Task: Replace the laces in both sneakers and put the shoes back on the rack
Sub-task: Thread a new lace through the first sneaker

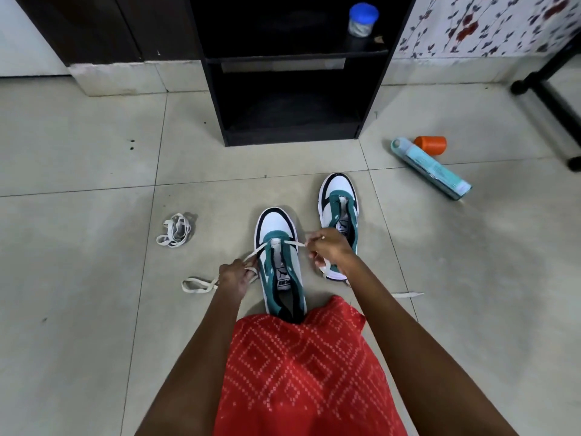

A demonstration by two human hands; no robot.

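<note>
Two white, teal and black sneakers stand on the tiled floor, toes pointing away from me. The near sneaker (280,247) has a white lace (290,243) threaded across its front eyelets. My left hand (234,276) pinches the lace's left half beside the shoe; the tail loops on the floor to the left. My right hand (328,251) pinches the right half, its tail trailing behind my forearm. The far sneaker (339,199) shows no lace and is partly hidden by my right hand. A second bundled white lace (175,231) lies on the floor at left.
A black shoe rack (292,70) stands straight ahead, with a blue-lidded jar (362,20) on its upper shelf. A teal bottle (430,168) and an orange cup (431,144) lie on the floor at right. A black furniture leg (553,99) is at far right. My red patterned garment (301,366) covers the foreground.
</note>
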